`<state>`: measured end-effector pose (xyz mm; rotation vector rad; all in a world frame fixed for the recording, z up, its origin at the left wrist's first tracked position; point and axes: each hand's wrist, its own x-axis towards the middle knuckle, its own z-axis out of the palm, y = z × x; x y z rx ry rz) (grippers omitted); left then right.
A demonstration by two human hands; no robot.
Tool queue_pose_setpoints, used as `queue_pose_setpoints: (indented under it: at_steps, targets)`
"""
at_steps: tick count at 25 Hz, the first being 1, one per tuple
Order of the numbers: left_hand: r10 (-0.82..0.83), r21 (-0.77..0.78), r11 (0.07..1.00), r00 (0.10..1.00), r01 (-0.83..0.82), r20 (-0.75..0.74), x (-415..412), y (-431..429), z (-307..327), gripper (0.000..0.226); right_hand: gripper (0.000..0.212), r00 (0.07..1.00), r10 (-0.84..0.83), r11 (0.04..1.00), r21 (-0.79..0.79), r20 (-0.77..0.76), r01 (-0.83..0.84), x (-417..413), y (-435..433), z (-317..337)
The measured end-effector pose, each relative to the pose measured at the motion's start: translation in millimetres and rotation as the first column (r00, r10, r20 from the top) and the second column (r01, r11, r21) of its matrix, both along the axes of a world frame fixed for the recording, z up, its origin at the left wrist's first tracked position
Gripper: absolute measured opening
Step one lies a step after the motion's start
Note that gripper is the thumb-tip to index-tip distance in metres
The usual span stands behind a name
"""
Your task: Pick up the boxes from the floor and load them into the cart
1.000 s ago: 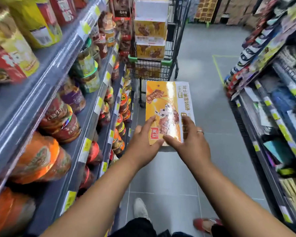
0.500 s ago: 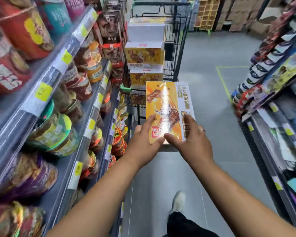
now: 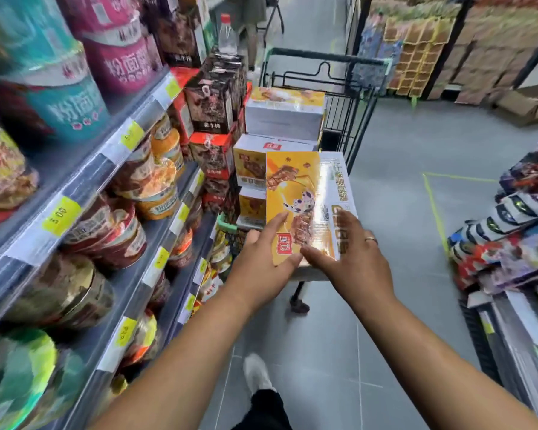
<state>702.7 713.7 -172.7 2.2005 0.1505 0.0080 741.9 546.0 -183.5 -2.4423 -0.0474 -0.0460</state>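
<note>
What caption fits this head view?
Left hand and right hand hold a yellow cardboard box before a black wire cart stacked with boxes.

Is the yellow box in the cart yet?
Not yet. The left hand and right hand hold the yellow box up by the cart.

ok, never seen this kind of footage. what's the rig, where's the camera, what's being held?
No robot here: a person wears one wide-angle camera on the head, looking forward and down, so the two forearms in view are their own. The left hand and right hand together hold a yellow box by its near end, above the grey floor of a shop aisle. Straight ahead stands a wire cart with similar boxes stacked in it. Shelves of food tubs run along the left; packaged goods line the right.
</note>
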Motion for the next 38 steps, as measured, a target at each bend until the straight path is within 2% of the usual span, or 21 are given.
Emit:
queue_pose_setpoints:
  at_steps: [4, 13, 18, 22, 29, 33, 35, 36, 38]
  targets:
    - [0.001, 0.002, 1.000, 1.000, -0.001, -0.001, 97.1, 27.6, 10.6, 0.068, 0.094, 0.999, -0.026, 0.998, 0.051, 0.022, 0.025, 94.3, 28.9, 8.7]
    - [-0.080, 0.053, 0.996, 0.996, 0.077, 0.044, 292.7, 83.6, 44.4, 0.067, 0.095, 0.995, -0.074, 0.997, 0.012, 0.064, 0.073, 277.3, 80.0, 49.3]
    - [-0.035, 0.046, 0.998, 0.998, 0.032, 0.056, 383.1, 95.2, 47.8, 0.066, 0.094, 0.998, -0.022, 1.000, -0.004, 0.056, 0.022, 376.0, 90.5, 52.6]
    - [0.028, -0.014, 1.000, 1.000, -0.028, 0.005, 444.9, 97.9, 43.5, 0.068, 0.095, 0.999, 0.042, 0.999, -0.035, 0.012, -0.042, 447.7, 95.7, 49.4]
    - [0.106, 0.031, 0.994, 0.994, -0.106, -0.027, 495.2, 103.6, 36.8, 0.063, 0.093, 0.995, 0.075, 0.991, -0.109, -0.070, -0.082, 508.8, 108.7, 48.6]
    - [0.128, -0.006, 0.992, 0.989, -0.129, -0.073, 496.8, 109.5, 36.5, 0.072, 0.093, 0.992, 0.069, 0.992, -0.103, -0.104, -0.079, 507.5, 110.9, 52.0]
    - [0.121, 0.054, 0.992, 0.989, -0.117, -0.088, 503.1, 111.6, 40.4, 0.078, 0.095, 0.994, 0.046, 0.995, -0.081, -0.103, -0.055, 504.9, 111.9, 52.0]
    - [0.121, 0.110, 0.987, 0.991, -0.115, -0.048, 505.4, 109.8, 43.7, 0.080, 0.094, 0.996, 0.028, 0.997, -0.075, -0.090, -0.035, 502.3, 111.4, 52.1]
    - [0.070, 0.220, 0.970, 0.985, -0.104, 0.158, 504.5, 101.1, 52.2, 0.078, 0.091, 0.999, -0.005, 0.996, -0.092, -0.038, 0.002, 494.0, 106.9, 52.8]
